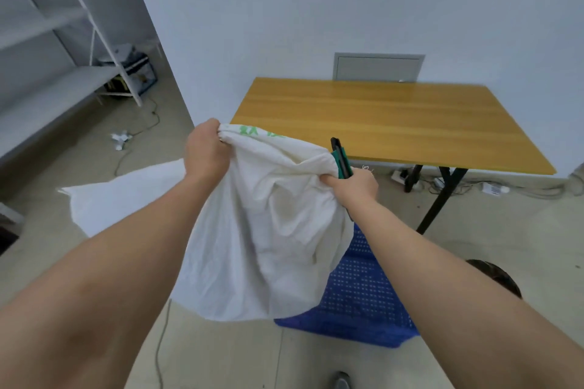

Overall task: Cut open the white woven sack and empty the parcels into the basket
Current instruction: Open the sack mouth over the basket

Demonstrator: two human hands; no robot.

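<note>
White woven sack (268, 230) hangs upended over the blue basket (357, 294), likely so the parcels drop in. Left hand (205, 151) clenches one corner; right hand (357, 183) grips the other plus a cutter (341, 158).

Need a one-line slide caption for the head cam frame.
Both hands, left hand and right hand, hold a white woven sack upended over a blue basket; the right also grips a utility knife.
</note>
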